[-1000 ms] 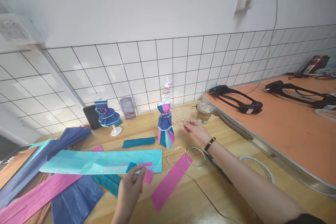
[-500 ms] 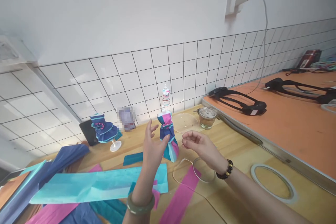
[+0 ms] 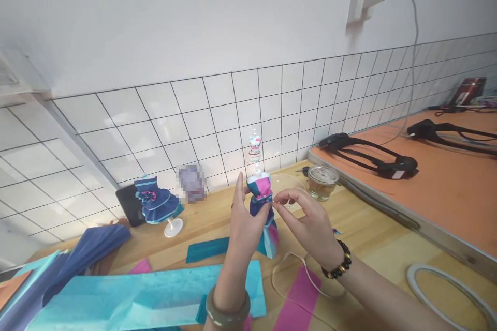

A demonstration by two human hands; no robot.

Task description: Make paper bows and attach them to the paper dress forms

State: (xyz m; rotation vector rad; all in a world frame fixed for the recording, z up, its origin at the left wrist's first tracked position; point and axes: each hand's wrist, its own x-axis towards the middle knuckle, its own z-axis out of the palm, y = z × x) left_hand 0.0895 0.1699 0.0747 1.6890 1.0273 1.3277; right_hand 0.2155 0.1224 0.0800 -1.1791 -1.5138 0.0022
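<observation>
A miniature dress form (image 3: pixel 259 189) stands upright, dressed in a pink, teal and navy paper gown with a light blue and pink skirt. My left hand (image 3: pixel 248 220) wraps its waist, thumb across the front and fingers partly hidden behind. Thumb and forefinger of my right hand (image 3: pixel 306 222) pinch together against the right side of the waist; a tiny pale speck shows at the tips, too small to name. To the left, a second dress form (image 3: pixel 155 199) wears a navy tiered dress with light blue trim and leans on its white stand.
Light blue crepe paper (image 3: pixel 128 295), a teal strip (image 3: pixel 205 249) and a pink strip (image 3: pixel 298 300) lie on the wooden table. Pale cord (image 3: pixel 274 284) loops nearby. A tape roll (image 3: pixel 417 276), a lidded glass jar (image 3: pixel 322 183) and a black head strap (image 3: pixel 373 158) sit to the right.
My left hand has closed around the dress form's waist. My right hand has come in from the right, its fingertips now at the gown. The whole view has shifted slightly.
</observation>
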